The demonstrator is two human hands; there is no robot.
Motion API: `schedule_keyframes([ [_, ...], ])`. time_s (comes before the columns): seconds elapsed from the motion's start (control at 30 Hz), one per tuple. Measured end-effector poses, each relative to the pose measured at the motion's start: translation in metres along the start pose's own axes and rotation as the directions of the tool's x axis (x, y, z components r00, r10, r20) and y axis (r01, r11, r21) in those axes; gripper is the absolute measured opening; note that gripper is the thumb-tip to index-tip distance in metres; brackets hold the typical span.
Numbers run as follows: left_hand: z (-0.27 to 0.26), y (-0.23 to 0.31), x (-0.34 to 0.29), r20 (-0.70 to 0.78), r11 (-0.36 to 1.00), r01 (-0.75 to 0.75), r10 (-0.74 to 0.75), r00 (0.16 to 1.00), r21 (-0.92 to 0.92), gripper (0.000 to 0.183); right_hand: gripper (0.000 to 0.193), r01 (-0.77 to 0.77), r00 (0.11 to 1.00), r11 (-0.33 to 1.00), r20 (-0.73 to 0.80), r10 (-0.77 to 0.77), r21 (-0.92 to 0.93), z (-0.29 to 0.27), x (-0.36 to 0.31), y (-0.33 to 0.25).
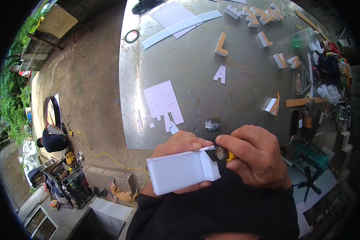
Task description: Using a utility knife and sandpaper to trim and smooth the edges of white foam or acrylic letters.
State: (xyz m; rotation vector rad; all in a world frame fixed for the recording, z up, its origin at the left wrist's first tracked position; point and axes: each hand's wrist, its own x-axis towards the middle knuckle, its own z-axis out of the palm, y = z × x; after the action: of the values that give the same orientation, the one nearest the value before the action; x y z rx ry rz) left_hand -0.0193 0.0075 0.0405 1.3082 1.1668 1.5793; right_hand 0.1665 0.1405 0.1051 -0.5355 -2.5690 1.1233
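My left hand (182,141) is closed around a hollow-looking white plastic block letter (179,173), shaped like an L, in front of my body. Its thumb lies along the top edge, and a fingertip shows below. My right hand (257,157) pinches a short tool with a yellow handle (229,156). The tool's worn, rounded part sits right by the letter's right-hand end; my fingers hide the rest, so its exact kind does not show. A small clear-and-dark container (213,123) lies on the metal table (176,68) just beyond my hands.
A cut white sheet (163,100) lies left of centre. Several block letters, including an L (221,45) and a flat A (219,75), stand farther off. A tape roll (132,36) is near the left edge; tools clutter the right. A person (54,138) crouches on the floor beyond.
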Motion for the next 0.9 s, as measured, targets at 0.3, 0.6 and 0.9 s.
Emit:
schedule_keyframes([
  [0.3, -0.002, 0.004, 0.004, 0.049, 1.000, -0.010, 0.012, 0.999, -0.025, 0.070, 0.042, 0.023, 0.999, 0.999, -0.031, -0.022, 0.032, 0.004, -0.001, 0.003],
  [0.6, -0.005, 0.004, 0.004, 0.048, 0.999, -0.021, 0.019, 0.999, 0.033, 0.070, 0.036, 0.004, 0.997, 1.000, -0.079, -0.005, -0.018, 0.008, 0.000, 0.000],
  [0.9, -0.007, 0.010, 0.010, 0.088, 0.949, -0.199, 0.183, 0.979, 0.244, 0.073, 0.034, -0.013, 0.998, 0.999, -0.063, 0.017, 0.050, 0.007, 0.000, -0.004],
])
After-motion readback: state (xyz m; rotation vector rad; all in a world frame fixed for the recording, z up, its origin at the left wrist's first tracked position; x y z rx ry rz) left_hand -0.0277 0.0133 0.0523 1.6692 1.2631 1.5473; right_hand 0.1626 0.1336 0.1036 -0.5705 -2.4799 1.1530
